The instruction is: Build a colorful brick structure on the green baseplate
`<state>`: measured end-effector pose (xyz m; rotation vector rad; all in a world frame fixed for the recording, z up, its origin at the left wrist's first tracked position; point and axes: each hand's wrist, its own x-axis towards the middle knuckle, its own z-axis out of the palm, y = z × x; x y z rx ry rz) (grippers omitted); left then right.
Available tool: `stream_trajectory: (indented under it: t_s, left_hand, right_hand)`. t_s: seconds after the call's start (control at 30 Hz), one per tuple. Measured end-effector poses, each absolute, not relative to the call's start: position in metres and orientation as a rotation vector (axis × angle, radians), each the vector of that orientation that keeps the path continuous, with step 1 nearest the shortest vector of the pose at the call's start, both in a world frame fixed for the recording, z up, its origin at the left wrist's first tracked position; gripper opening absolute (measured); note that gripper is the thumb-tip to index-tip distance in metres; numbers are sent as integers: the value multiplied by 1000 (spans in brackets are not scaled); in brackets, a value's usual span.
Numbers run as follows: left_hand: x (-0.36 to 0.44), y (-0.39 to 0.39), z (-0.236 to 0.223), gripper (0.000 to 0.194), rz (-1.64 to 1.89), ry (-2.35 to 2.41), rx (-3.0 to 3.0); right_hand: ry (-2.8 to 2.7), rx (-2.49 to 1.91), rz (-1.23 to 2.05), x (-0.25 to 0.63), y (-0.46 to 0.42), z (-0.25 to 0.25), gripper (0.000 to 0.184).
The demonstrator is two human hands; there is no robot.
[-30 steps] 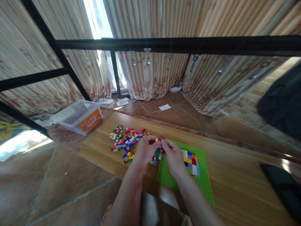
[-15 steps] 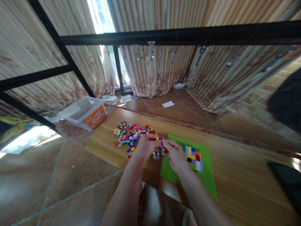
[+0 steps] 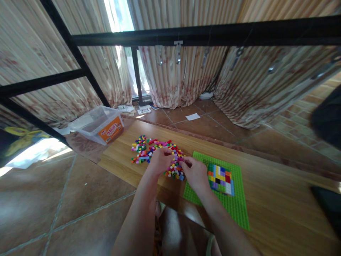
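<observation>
R hand (image 3: 195,173) gripped a magenta brick (image 3: 182,160), thumb to fingertips; L hand (image 3: 160,161) was part-curled just beside it, grip not discernible. Loose bricks (image 3: 141,157), mixed cols., lay heaped on the counter (image 3: 277,185), not yet attached. Assy. appeared part-done: a multicol. slab (image 3: 220,179), closely packed, edges stepped, sat on the green baseplate (image 3: 240,201), R of R hand.

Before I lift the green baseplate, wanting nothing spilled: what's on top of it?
A multicoloured brick patch sits on the green baseplate; whatever the right hand and forearm cover can't be seen.
</observation>
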<state>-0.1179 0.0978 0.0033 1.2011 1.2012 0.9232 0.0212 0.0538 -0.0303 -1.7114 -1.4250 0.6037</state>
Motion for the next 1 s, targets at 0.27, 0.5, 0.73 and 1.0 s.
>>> stream_trajectory:
  t_s: [0.27, 0.5, 0.73, 1.0]
  left_hand:
    - [-108, 93, 7, 3, 868, 1124, 1161]
    - [-93, 86, 13, 5, 872, 1085, 1123]
    - [-99, 86, 17, 8, 837, 1068, 1047]
    - [-109, 90, 28, 21, 995, 1076, 948]
  right_hand:
    - [-1024, -1399, 1024, 19, 52, -22, 39]
    - [-800, -1227, 1146, 20, 52, -16, 35]
    - [-758, -1200, 1239, 22, 51, -20, 33]
    - [-1441, -1700, 534, 17, 57, -31, 15]
